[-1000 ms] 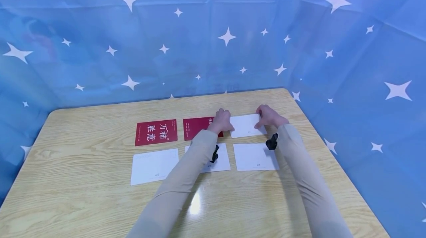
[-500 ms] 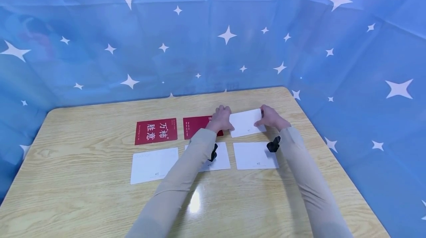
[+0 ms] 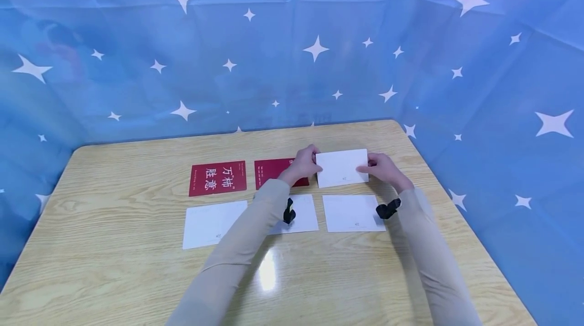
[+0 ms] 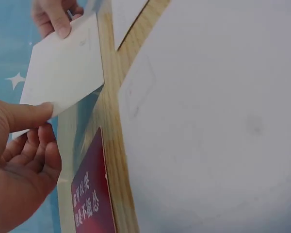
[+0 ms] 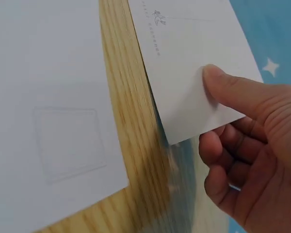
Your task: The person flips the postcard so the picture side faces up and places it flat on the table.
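Both hands hold a white postcard (image 3: pixel 342 170) at the back right, raised and tilted with its blank-looking writing side up. My left hand (image 3: pixel 302 165) pinches its left edge, thumb on top and curled fingers (image 4: pixel 33 145) beneath. At the opposite edge my right hand (image 3: pixel 385 170) grips the same way, its thumb flat on the card in the right wrist view. The postcard's underside is hidden. Left of it lies a red postcard (image 3: pixel 269 171) with white lettering, partly covered by my left hand. Directly in front lies another white postcard (image 3: pixel 349 213).
Another red postcard (image 3: pixel 217 179) lies farther left, with a white postcard (image 3: pixel 212 224) in front of it. A further white postcard (image 3: pixel 303 214) sits partly under my left forearm. The wooden table (image 3: pixel 114 245) meets a blue star-patterned curtain (image 3: pixel 255 77) at the back.
The held postcard lay flat a second ago; its right side rose first, then the whole far edge came up. My right hand has shifted slightly right, and both hands now grip the card's sides.
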